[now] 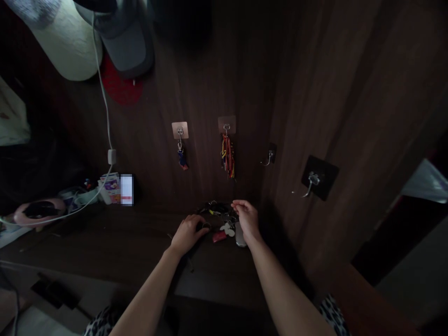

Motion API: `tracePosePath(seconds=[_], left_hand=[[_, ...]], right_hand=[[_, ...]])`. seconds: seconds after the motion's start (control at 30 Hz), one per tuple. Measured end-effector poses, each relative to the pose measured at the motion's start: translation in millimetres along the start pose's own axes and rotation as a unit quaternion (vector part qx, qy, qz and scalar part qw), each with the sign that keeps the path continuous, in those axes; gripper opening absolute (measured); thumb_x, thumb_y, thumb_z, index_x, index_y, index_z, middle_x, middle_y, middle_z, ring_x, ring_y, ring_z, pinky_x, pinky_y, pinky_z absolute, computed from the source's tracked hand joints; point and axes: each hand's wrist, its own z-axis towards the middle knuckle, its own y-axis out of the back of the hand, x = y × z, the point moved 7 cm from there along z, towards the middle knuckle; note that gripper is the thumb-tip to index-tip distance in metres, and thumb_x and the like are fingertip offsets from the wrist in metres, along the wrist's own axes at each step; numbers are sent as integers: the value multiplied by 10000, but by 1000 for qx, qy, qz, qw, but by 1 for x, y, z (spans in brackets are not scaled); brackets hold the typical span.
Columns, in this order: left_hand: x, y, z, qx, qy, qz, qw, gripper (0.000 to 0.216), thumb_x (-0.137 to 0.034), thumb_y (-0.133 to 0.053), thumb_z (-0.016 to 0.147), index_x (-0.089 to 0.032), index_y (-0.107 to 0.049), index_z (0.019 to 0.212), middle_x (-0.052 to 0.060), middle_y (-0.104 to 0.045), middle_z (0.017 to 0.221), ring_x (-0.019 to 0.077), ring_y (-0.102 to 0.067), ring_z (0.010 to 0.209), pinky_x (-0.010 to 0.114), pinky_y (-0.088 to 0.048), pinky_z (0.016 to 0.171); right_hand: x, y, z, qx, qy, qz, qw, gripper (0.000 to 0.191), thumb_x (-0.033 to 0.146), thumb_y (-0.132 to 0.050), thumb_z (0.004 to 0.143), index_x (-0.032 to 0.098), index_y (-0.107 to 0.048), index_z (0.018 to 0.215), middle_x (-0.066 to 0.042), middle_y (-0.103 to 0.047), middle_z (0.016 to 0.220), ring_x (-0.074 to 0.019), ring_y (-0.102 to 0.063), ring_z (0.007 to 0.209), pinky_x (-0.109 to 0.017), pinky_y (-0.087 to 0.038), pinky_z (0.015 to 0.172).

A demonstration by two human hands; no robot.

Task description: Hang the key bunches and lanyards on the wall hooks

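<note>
On the dark wooden shelf, my left hand is closed, with a thin ring at its thumb and fingertips. To the right, the curled fingers of my right hand are drawn together above a heap of keys; whether they pinch anything is too dark to tell. Between the hands lie a red tag and a white rounded charm. A silver-grey oval object rests against the right hand's edge. A dark strap or cord sits behind the keys, its shape unclear.
Adhesive hooks line the wall: one bears a dark blue strap, another red and yellow cords. Two black-backed hooks are at right. Caps hang upper left, beside a white cable. Small boxes and a pink item stand left.
</note>
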Motion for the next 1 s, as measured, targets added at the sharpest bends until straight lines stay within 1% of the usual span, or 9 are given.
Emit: tracePosePath(seconds=[0.1, 0.2, 0.37, 0.47, 0.53, 0.63, 0.77, 0.9, 1.0], left_hand=[[8, 5, 0, -31, 42, -67, 996, 179, -382, -562, 760, -210, -611, 773, 6, -630, 785, 172, -557, 763, 269, -400, 711], [22, 14, -2, -81, 116, -160, 977, 229, -421, -564, 745, -196, -590, 716, -23, -591, 659, 138, -529, 636, 238, -388, 620], [39, 20, -7, -131, 193, -382, 894, 294, -456, -613, 692, -169, -563, 724, -2, -623, 746, 134, -577, 696, 245, -456, 666], [44, 16, -9, -131, 221, -475, 842, 316, -449, -653, 661, -163, -548, 744, 16, -639, 849, 118, -598, 664, 263, -497, 655], [45, 13, -9, -128, 225, -507, 822, 318, -431, -679, 647, -162, -543, 747, 12, -641, 856, 104, -605, 636, 270, -514, 661], [42, 8, -8, -108, 217, -536, 809, 313, -408, -704, 633, -161, -547, 742, 5, -643, 817, 122, -634, 666, 294, -532, 702], [36, 5, -8, -85, 209, -548, 805, 302, -389, -717, 633, -149, -593, 766, 16, -649, 786, 147, -651, 719, 307, -537, 748], [30, 3, -9, -61, 210, -566, 795, 287, -347, -731, 636, -132, -652, 810, 53, -676, 886, 152, -654, 755, 305, -531, 782], [25, 1, -10, -43, 207, -582, 786, 304, -315, -737, 637, -128, -678, 869, 82, -684, 967, 163, -657, 785, 319, -520, 814]], right_hand=[[0, -4, -1, 16, 2, -3, 1000, 145, 242, -516, 603, 180, -624, 677, -32, -658, 678, -178, -620, 715, -305, -466, 676], [-1, -9, -4, 32, 6, -12, 999, 132, 241, -506, 620, 186, -614, 672, -33, -655, 687, -177, -620, 712, -300, -476, 656], [5, -26, -16, 96, 61, -83, 990, 167, 247, -453, 712, 204, -615, 718, -19, -652, 697, -159, -610, 670, -289, -483, 632], [14, -41, -30, 161, 109, -147, 970, 182, 240, -437, 756, 218, -618, 757, -10, -665, 730, -160, -622, 705, -294, -485, 672], [19, -51, -41, 202, 141, -191, 950, 193, 229, -431, 781, 228, -623, 795, -9, -675, 774, -164, -631, 751, -299, -480, 711], [23, -64, -54, 245, 184, -237, 922, 206, 209, -429, 805, 236, -626, 857, -16, -679, 846, -168, -631, 821, -300, -471, 756], [20, -73, -62, 264, 211, -245, 909, 230, 214, -471, 805, 240, -606, 990, -29, -662, 915, -171, -614, 868, -307, -474, 781], [19, -77, -67, 263, 251, -254, 896, 378, 176, -530, 767, 261, -545, 1134, -33, -632, 979, -167, -592, 854, -325, -477, 795], [23, -78, -72, 257, 289, -287, 876, 416, 145, -549, 752, 263, -540, 1152, -42, -623, 1026, -194, -565, 947, -361, -452, 857]])
